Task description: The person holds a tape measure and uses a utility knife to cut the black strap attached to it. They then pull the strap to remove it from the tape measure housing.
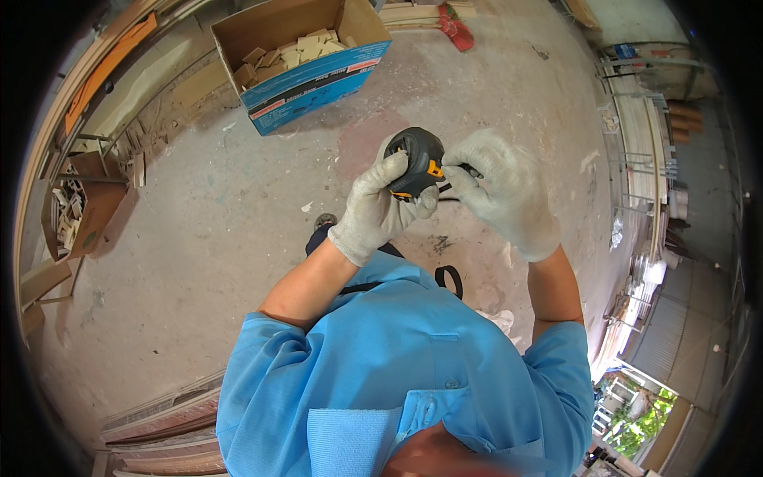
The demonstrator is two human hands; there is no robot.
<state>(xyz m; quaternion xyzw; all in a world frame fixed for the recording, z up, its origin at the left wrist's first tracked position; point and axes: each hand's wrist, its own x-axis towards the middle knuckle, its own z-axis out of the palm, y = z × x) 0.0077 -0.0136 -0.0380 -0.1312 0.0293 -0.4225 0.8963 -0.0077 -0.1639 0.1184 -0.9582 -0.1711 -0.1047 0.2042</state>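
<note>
In front of my chest, my left hand (373, 203) is closed around a black and yellow tape measure (419, 159), with the thumb across its near side. My right hand (501, 187) is right beside it, thumb and fingertips pinched together near the yellow part of the case. A small black piece (470, 170) shows between those fingertips; whether it is a strap or some other part of the tape measure, I cannot tell. Both hands wear whitish work gloves.
A blue cardboard box (318, 91) of wood offcuts (290, 56) stands ahead on the concrete floor (222, 230). A brown box (99, 199) of scraps is at the left. Long boards (648, 159) line the right side; a red item (455, 30) lies far ahead.
</note>
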